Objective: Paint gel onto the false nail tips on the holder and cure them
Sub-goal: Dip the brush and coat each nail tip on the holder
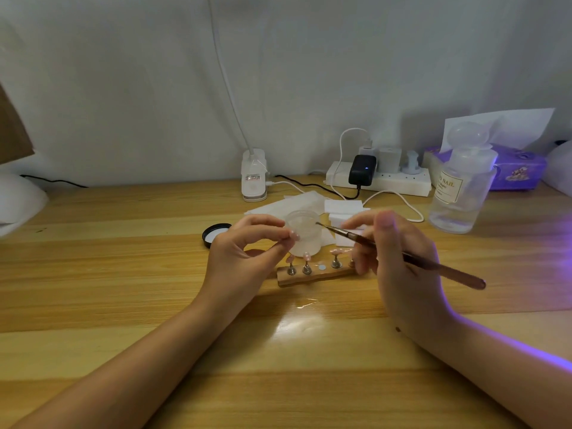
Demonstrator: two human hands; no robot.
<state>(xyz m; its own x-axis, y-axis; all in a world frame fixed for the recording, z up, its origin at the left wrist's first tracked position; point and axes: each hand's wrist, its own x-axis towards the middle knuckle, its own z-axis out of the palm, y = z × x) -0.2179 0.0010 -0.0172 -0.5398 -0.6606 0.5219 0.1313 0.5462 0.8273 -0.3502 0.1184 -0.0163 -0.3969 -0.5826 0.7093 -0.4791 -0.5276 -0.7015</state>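
Note:
A wooden nail holder [312, 276] lies on the table between my hands, with pink false nail tips [306, 256] on small metal stands and one bare magnet spot. My left hand [244, 252] pinches a single pink nail tip [294, 236] on its stand, raised in front of an open frosted gel jar [305, 233]. My right hand [399, 258] grips a brown brush [402, 257]; its bristle tip points left, over the jar's rim.
The jar's black lid [215, 233] lies left of the jar. White wipes [342, 207] sit behind it. A clear pump bottle [458, 187], a white power strip [379, 179] with plugs and cables, a clip lamp base [253, 181] and a purple tissue box [517, 171] stand at the back.

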